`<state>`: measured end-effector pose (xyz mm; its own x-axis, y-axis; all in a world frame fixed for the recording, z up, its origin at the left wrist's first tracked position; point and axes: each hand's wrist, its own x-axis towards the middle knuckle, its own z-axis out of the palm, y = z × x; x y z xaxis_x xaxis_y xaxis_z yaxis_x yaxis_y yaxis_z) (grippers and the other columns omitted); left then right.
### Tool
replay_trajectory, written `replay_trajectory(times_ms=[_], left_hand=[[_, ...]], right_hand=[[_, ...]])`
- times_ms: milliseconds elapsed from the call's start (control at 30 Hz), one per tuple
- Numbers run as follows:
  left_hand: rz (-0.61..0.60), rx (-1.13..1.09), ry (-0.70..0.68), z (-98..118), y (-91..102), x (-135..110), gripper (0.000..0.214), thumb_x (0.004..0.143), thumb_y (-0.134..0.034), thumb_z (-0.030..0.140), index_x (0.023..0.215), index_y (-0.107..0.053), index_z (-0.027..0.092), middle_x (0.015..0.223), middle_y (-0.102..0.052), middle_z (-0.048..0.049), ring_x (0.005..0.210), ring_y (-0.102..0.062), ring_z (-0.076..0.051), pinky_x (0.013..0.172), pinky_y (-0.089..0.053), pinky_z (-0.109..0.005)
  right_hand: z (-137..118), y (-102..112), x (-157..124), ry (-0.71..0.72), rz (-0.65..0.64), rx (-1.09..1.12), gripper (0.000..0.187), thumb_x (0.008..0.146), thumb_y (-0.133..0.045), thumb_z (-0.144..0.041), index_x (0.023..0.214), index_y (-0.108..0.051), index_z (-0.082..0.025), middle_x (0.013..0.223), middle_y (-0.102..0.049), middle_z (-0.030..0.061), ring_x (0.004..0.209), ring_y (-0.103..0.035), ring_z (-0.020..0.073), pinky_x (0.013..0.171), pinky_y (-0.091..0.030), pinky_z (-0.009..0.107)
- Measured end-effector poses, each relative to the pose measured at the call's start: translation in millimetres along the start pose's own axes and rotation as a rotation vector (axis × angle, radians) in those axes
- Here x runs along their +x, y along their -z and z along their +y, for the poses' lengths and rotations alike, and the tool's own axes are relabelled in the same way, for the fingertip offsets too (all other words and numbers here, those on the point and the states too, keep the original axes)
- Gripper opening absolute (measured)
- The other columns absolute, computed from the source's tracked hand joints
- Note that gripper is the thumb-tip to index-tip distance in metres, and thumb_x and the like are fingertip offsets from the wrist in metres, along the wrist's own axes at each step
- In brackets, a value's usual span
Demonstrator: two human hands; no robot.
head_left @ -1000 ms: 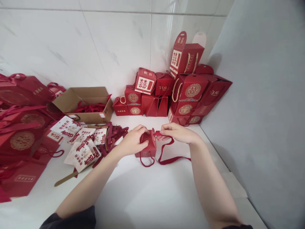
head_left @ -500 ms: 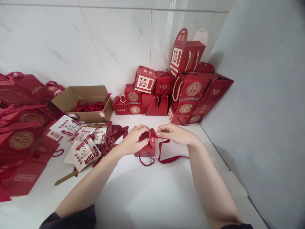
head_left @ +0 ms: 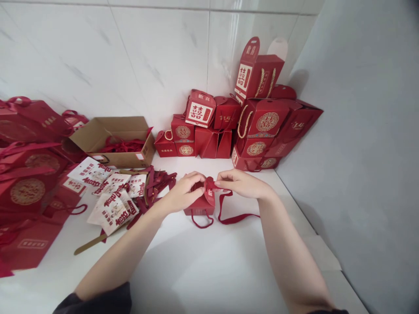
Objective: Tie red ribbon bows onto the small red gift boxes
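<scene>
Since half a second ago, the round flap point(head_left: 208, 188) of the small red gift box point(head_left: 201, 206) has been pressed lower over the box top. The left hand point(head_left: 181, 194) is curled over the box's left side, its fingers point(head_left: 194, 178) bent and closed on the upper edge. The right hand point(head_left: 242, 183) is held palm down, its fingers point(head_left: 223, 185) pinched together on the flap. The box rests on the white desk point(head_left: 209, 270), its ribbon handle point(head_left: 237, 218) trailing rightward.
</scene>
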<state>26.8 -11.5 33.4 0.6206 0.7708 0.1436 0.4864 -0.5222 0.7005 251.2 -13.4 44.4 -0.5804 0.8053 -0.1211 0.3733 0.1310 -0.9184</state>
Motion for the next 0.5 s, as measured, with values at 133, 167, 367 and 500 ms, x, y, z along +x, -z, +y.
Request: replay_trajectory(times_ms=[133,167,367,500], left_hand=[[-0.009,-0.007,-0.003,1.4,0.7,-0.6,0.013,0.085,-0.047,0.018,0.092,-0.058,0.019,0.104,-0.059,-0.0050,0.099,-0.055,-0.019,0.093,-0.042,-0.036],[-0.008,-0.007,-0.005,1.7,1.0,-0.6,0.013,0.085,-0.047,0.019,0.093,-0.058,0.019,0.105,-0.059,-0.0052,0.100,-0.055,-0.019,0.093,-0.042,-0.036],[-0.012,0.008,-0.004,1.9,1.9,-0.9,0.015,0.087,-0.047,0.021,0.095,-0.059,0.019,0.106,-0.060,-0.0063,0.100,-0.055,-0.020,0.094,-0.042,-0.038],[-0.019,0.000,0.001,2.1,2.6,-1.1,0.017,0.088,-0.044,0.020,0.095,-0.059,0.019,0.107,-0.059,-0.0056,0.102,-0.054,-0.019,0.098,-0.040,-0.038]], right_hand=[[-0.5,0.4,-2.1,-0.013,0.069,-0.057,0.027,0.087,-0.051,-0.042,0.076,-0.055,-0.018,0.072,-0.050,-0.0013,0.066,-0.048,0.0122,0.061,-0.041,0.024],[-1.8,0.4,-3.1,-0.007,0.066,-0.077,0.027,0.087,-0.050,-0.042,0.076,-0.056,-0.018,0.072,-0.050,-0.0014,0.066,-0.047,0.0122,0.061,-0.041,0.025],[-5.0,-2.1,-3.9,-0.023,-0.001,-0.097,0.027,0.086,-0.051,-0.040,0.074,-0.057,-0.017,0.070,-0.055,-0.0004,0.064,-0.047,0.0123,0.060,-0.038,0.025],[-2.3,-4.9,-0.6,-0.049,0.064,-0.138,0.027,0.086,-0.050,-0.039,0.073,-0.057,-0.017,0.070,-0.057,-0.0001,0.063,-0.047,0.0123,0.058,-0.036,0.025]])
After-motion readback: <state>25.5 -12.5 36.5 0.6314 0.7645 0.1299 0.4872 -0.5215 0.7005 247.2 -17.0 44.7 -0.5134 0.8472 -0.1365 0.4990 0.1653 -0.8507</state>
